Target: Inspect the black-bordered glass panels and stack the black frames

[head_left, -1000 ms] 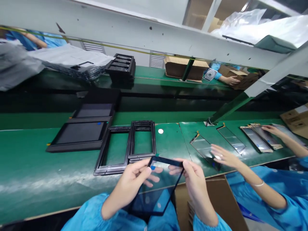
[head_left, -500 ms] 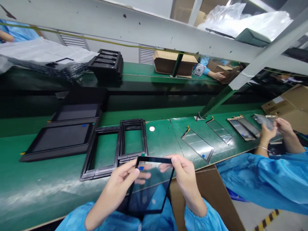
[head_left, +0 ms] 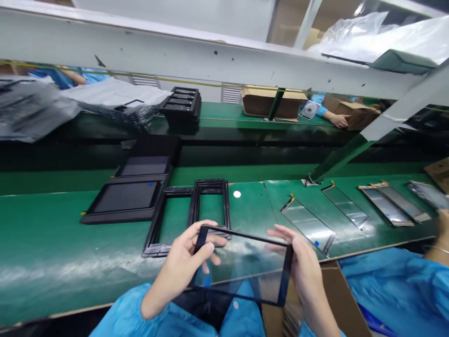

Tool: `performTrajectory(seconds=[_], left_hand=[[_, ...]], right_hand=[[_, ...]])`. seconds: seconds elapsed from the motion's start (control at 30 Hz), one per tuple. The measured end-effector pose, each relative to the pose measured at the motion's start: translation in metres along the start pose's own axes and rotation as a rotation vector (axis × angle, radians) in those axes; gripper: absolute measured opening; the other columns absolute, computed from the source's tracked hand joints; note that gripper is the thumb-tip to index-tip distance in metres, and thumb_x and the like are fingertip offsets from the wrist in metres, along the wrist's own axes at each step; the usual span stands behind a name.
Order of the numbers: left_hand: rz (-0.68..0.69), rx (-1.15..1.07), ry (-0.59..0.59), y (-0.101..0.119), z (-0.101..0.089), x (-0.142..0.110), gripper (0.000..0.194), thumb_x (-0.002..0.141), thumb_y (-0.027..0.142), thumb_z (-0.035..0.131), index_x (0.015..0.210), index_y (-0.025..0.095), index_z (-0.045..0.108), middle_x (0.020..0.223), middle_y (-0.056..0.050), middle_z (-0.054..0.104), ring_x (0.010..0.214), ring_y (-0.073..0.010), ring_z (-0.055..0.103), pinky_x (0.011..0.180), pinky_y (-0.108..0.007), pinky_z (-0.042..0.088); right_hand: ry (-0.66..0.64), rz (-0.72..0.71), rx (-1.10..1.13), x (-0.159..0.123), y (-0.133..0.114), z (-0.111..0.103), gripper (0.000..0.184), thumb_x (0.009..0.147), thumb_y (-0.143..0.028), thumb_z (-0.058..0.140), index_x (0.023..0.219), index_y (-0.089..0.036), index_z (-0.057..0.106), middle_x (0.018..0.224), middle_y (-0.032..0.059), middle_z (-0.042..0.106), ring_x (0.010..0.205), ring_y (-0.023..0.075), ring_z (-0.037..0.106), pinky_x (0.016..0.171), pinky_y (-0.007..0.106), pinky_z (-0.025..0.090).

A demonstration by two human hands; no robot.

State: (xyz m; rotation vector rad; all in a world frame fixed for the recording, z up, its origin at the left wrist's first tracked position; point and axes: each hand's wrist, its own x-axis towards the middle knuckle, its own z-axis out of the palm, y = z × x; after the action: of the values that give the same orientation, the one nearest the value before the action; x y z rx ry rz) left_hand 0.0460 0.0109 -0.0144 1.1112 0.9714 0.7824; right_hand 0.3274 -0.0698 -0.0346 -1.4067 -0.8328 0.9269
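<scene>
- Leftmost, two dark screens sit toward the back of the green desk; open room lies in front of them.
- Next come black frames, side by side, partly behind the left hand.
- That hand pinches the panel's left end, thumb in front, fingers showing through behind.
- Centre: the panel, clear with a dark border, is held tilted in the air across the desk's front edge, its lower part over the lap. The step in hand seems to be holding it up by its ends; the next move calls for an even grip on the border.
- The right hand is at the panel's right end, fingers loosely spread; whether it pinches, I cannot tell.
- Farther right, two glass sheets lie slanted, limiting room on that side, with a post behind.
- Rightmost, a co-worker's hand blurs at the border of view.
</scene>
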Motion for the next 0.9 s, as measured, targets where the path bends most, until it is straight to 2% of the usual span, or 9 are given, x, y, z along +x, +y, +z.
performTrajectory(seconds=[0.2,0.3,0.37,0.43,0.5,0.57,0.63,0.73,0.9], left_hand=[[0.086,0.068,0.061,-0.011,0.000,-0.001,0.048,0.099,0.044,0.071,0.139,0.023,0.054,0.128,-0.018,0.078,0.072,-0.0228,0.080,0.051,-0.029,0.061],[0.403,0.373,0.205,-0.004,0.000,0.004,0.049,0.104,0.031,0.064,0.151,0.029,0.050,0.164,-0.016,0.053,0.120,-0.0300,0.075,0.092,-0.043,0.066],[0.645,0.677,0.176,0.006,0.003,0.010,0.050,0.102,0.024,0.064,0.152,0.031,0.056,0.166,-0.011,0.052,0.146,-0.0323,0.057,0.121,-0.053,0.047],[0.751,0.897,-0.056,0.016,0.008,0.014,0.044,0.102,0.023,0.064,0.145,0.028,0.066,0.147,-0.010,0.071,0.137,-0.0312,0.065,0.121,-0.051,0.046],[0.702,0.951,-0.267,0.024,0.016,0.018,0.037,0.103,0.023,0.062,0.138,0.024,0.074,0.121,-0.009,0.083,0.110,-0.0279,0.079,0.101,-0.042,0.060],[0.590,0.893,-0.312,0.029,0.021,0.022,0.034,0.100,0.021,0.063,0.130,0.023,0.080,0.104,-0.007,0.086,0.091,-0.0258,0.081,0.084,-0.036,0.062],[0.461,0.670,-0.185,0.034,0.016,0.030,0.030,0.092,0.020,0.072,0.119,0.026,0.085,0.092,-0.004,0.085,0.081,-0.0244,0.080,0.078,-0.034,0.061],[0.329,0.243,0.172,0.048,-0.022,0.056,0.031,0.083,0.023,0.080,0.113,0.024,0.085,0.079,0.000,0.079,0.065,-0.0190,0.074,0.070,-0.030,0.060],[0.271,-0.063,0.634,0.085,-0.141,0.130,0.035,0.097,0.023,0.072,0.131,0.013,0.068,0.096,-0.005,0.074,0.076,-0.0170,0.075,0.076,-0.032,0.062]], right_hand=[[0.076,0.067,0.051,-0.014,-0.004,0.016,0.038,0.089,-0.056,0.080,0.110,-0.024,0.074,0.080,0.0053,0.085,0.054,0.0240,0.077,0.062,0.035,0.062],[0.082,0.070,-0.005,-0.015,-0.008,0.022,0.039,0.087,-0.060,0.081,0.103,-0.025,0.074,0.079,0.0069,0.085,0.057,0.0269,0.079,0.062,0.036,0.063],[0.052,0.075,-0.038,-0.017,-0.006,0.024,0.042,0.085,-0.062,0.081,0.102,-0.024,0.075,0.080,0.0084,0.085,0.057,0.0283,0.079,0.060,0.037,0.064],[0.016,0.095,-0.060,-0.020,-0.002,0.027,0.043,0.084,-0.063,0.082,0.102,-0.024,0.076,0.081,0.0096,0.085,0.056,0.0291,0.079,0.056,0.037,0.064],[0.008,0.108,-0.062,-0.022,0.001,0.032,0.042,0.084,-0.061,0.083,0.102,-0.023,0.077,0.082,0.0101,0.085,0.057,0.0288,0.079,0.055,0.037,0.064],[-0.005,0.107,-0.049,-0.019,0.001,0.038,0.041,0.085,-0.058,0.083,0.105,-0.023,0.078,0.082,0.0099,0.085,0.059,0.0275,0.079,0.060,0.036,0.065],[-0.042,0.082,-0.007,-0.008,-0.003,0.043,0.047,0.087,-0.057,0.082,0.118,-0.024,0.076,0.092,0.0104,0.086,0.069,0.0275,0.082,0.072,0.037,0.067],[-0.058,-0.003,0.098,0.022,-0.006,0.045,0.060,0.094,-0.065,0.068,0.141,-0.028,0.065,0.125,0.0146,0.081,0.105,0.0338,0.081,0.092,0.048,0.064],[0.112,-0.008,0.048,0.063,0.021,0.048,0.053,0.087,-0.059,0.077,0.126,-0.023,0.071,0.133,0.0167,0.076,0.122,0.0390,0.074,0.098,0.056,0.061]])
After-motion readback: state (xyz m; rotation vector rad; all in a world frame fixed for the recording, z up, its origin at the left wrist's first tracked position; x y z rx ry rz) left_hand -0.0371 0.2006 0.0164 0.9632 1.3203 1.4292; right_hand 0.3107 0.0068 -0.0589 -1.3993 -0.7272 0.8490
